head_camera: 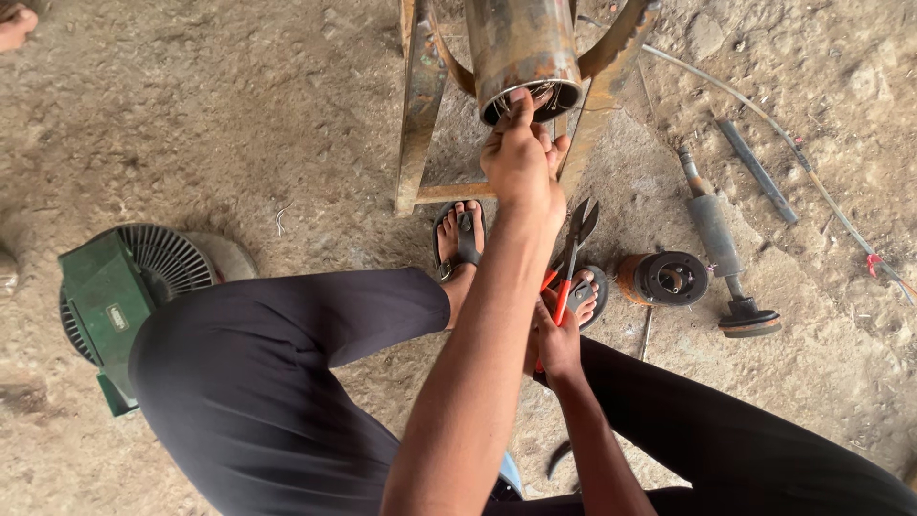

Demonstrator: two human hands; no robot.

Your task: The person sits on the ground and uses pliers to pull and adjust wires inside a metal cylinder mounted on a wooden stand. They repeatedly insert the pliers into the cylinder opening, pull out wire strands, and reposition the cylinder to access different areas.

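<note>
My left hand (521,158) reaches up to the open mouth of a rusty metal cylinder (521,43) and its fingers pinch thin wire strands (546,96) at the lower rim. The cylinder rests in a rusty metal stand (418,115). Lower down, near my sandalled feet, my right hand (557,339) holds red-handled cutters (573,250) with the jaws pointing up and slightly apart. My black trousers fill the bottom of the view.
A green motor housing with a ribbed fan cover (119,291) lies on the dirt floor at left. At right lie a shaft with a disc end (718,239), a round black part (669,277), a dark rod (757,172) and a thin cable (764,115). Part of another person (14,24) shows at top left.
</note>
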